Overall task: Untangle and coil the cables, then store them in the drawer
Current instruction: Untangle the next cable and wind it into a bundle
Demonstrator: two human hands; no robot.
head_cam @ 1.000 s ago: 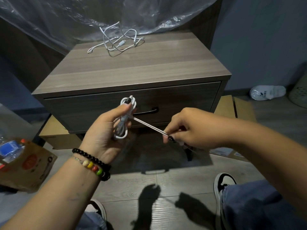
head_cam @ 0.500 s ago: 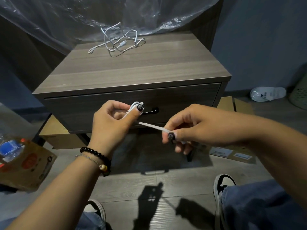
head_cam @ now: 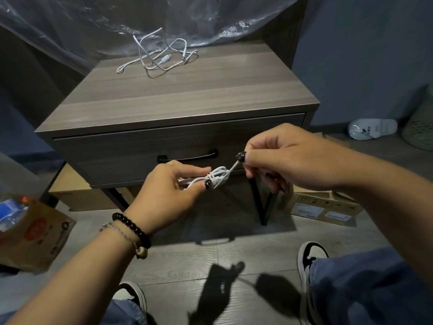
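Observation:
My left hand (head_cam: 168,193) grips a small coiled white cable bundle (head_cam: 216,177) in front of the drawer, thumb pressed on its side. My right hand (head_cam: 278,160) pinches the bundle's free end, which runs taut up and to the right from the coil. A second white cable (head_cam: 161,56) lies loose and tangled on the back of the nightstand top (head_cam: 187,99). The drawer (head_cam: 131,160) below is closed, with a dark handle (head_cam: 187,156) just above my left hand.
Clear plastic sheeting (head_cam: 93,24) hangs behind the nightstand. A cardboard box (head_cam: 39,233) with a bottle sits on the floor at left. Flat boxes (head_cam: 325,207) lie at right, a white slipper (head_cam: 372,129) and a basket (head_cam: 419,123) farther right. My shoes and knees are below.
My right hand has moved up and right, carrying the free end over the bundle. My left hand turned the coil so that it now points right, lower than before.

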